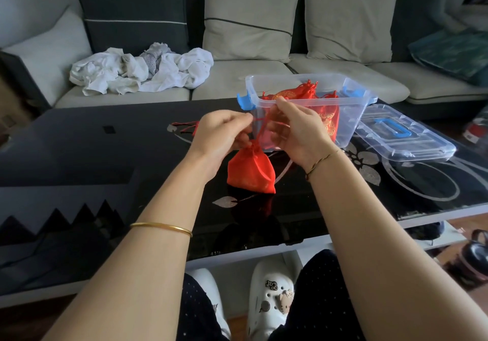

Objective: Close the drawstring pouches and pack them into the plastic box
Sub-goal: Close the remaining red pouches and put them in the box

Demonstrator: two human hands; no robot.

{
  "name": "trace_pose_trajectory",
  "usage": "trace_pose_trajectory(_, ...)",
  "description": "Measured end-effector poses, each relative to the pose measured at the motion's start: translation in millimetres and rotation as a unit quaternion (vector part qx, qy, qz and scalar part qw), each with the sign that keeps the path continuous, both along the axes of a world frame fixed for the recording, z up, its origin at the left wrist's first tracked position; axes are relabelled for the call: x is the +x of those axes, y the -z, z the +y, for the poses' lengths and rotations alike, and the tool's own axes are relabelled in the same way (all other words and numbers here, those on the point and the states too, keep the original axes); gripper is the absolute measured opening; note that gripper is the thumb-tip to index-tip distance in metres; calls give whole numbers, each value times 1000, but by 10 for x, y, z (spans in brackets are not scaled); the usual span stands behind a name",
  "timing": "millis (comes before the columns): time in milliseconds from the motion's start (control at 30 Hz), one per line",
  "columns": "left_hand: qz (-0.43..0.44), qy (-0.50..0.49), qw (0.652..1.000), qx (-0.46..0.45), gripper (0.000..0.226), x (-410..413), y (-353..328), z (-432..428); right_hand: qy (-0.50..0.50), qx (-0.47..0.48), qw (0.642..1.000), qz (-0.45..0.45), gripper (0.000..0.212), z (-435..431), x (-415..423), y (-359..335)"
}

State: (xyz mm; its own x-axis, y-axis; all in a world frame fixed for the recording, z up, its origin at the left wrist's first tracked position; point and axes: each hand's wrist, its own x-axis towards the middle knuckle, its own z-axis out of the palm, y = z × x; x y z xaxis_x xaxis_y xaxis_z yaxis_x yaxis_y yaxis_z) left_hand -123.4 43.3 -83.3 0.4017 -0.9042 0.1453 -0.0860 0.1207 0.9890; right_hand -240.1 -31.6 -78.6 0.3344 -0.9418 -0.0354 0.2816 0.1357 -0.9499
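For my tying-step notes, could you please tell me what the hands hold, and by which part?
The left hand and right hand each pinch the drawstring of the red pouch, above its gathered neck.

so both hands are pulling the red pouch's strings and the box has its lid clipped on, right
No: the head view shows the lid off, lying on the table beside the open box. The left hand and right hand are indeed pulling the strings of the red pouch.
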Motion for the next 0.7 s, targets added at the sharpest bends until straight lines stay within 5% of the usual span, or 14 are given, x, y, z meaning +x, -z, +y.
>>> trace_pose_trajectory(200, -119, 16, 992, 33, 7, -17, 10, -10, -22, -139, 986, 93, 31, 71, 48, -39)
trace_pose_trajectory(367, -91, 6, 995, 30, 13, 5, 54, -35, -17, -107, 981, 163, 34, 81, 2, -59)
trace_pose_trajectory(700, -53, -7, 998, 33, 16, -4, 69, -78, -88, -102, 977, 162, 21, 90, 30, -43)
